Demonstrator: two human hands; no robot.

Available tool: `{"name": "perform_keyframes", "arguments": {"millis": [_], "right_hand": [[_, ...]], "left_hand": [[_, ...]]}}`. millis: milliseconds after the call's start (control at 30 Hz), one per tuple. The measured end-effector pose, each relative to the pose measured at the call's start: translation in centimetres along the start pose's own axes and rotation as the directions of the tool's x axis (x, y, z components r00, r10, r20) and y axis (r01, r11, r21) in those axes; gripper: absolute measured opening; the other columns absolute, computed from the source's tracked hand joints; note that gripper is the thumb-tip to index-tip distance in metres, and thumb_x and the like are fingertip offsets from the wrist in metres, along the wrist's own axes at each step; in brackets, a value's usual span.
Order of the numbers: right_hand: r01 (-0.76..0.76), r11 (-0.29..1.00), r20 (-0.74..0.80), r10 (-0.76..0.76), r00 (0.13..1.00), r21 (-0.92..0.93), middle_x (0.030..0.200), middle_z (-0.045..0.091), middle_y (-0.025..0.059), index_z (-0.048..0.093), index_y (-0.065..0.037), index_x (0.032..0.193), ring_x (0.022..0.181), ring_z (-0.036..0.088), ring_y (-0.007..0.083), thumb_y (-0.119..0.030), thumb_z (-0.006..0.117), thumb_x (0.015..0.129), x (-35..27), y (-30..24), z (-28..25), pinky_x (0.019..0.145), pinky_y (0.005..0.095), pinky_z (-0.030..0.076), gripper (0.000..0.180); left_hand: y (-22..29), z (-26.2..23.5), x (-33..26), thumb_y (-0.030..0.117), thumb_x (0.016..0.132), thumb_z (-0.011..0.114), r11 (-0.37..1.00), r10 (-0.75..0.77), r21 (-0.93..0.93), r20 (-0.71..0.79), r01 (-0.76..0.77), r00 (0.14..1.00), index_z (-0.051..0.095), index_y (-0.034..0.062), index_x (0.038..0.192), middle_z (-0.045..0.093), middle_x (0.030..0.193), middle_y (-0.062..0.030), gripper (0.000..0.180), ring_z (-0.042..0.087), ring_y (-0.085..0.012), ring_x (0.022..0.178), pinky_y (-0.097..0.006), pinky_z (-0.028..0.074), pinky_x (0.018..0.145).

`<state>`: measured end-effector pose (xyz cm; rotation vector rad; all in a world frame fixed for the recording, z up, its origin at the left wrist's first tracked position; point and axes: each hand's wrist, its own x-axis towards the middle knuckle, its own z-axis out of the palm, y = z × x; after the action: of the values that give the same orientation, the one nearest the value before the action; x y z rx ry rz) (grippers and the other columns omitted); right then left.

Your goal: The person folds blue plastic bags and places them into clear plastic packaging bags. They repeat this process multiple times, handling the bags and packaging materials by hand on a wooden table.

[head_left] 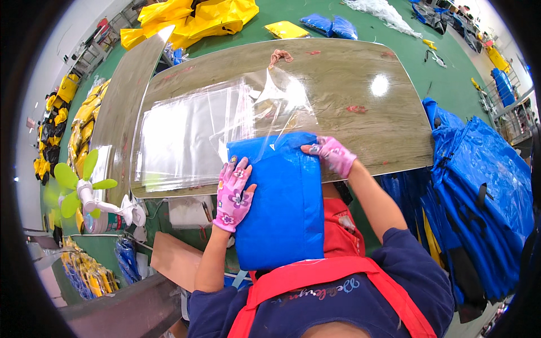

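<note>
The left hand [234,194] is resting on the left side of a blue bundle [282,208], while the right hand [336,156] is gripping its far right corner. Crumpled clear plastic [307,115] is meeting the bundle's far edge. Clear bags [174,138] are lying left on the table [360,132]; a green-bladed fan [84,188] is standing further left.
</note>
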<state>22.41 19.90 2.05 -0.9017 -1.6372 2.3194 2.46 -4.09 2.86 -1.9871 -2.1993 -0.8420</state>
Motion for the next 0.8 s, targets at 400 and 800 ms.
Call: {"name": "perform_keyframes", "arguments": {"millis": [400, 800], "right_hand": [[0.108, 0.989, -0.489, -0.143, 0.861, -0.098, 0.083, 0.067, 0.0062, 0.063, 0.001, 0.104, 0.072, 0.058, 0.0096, -0.03, 0.061, 0.095, -1.2, 2.6, 0.7, 0.066, 0.0246, 0.046, 0.032], [0.161, 0.485, -0.059, -0.408, 0.911, -0.86, 0.095, 0.068, 0.0169, 0.068, -0.006, 0.098, 0.091, 0.064, 0.035, -0.019, 0.058, 0.088, -6.1, 3.3, 1.6, 0.077, 0.0416, 0.051, 0.019]], "left_hand": [[-0.2, 0.3, -0.8, 0.013, 0.083, 0.064, 0.992, -0.086, -0.099, -0.019, 0.083, 0.996, 0.051, 0.0062, 0.131, 0.047, 0.14, -0.0104, 0.05, 0.04, -0.0369, 0.13, -0.047, 0.031, 0.11], [0.1, 0.2, -1.1, 0.014, 0.083, 0.064, 0.988, -0.129, -0.087, -0.029, 0.126, 0.991, 0.051, 0.0069, 0.131, 0.045, 0.142, -0.0121, 0.05, 0.035, -0.0387, 0.134, -0.048, 0.03, 0.11]]}}
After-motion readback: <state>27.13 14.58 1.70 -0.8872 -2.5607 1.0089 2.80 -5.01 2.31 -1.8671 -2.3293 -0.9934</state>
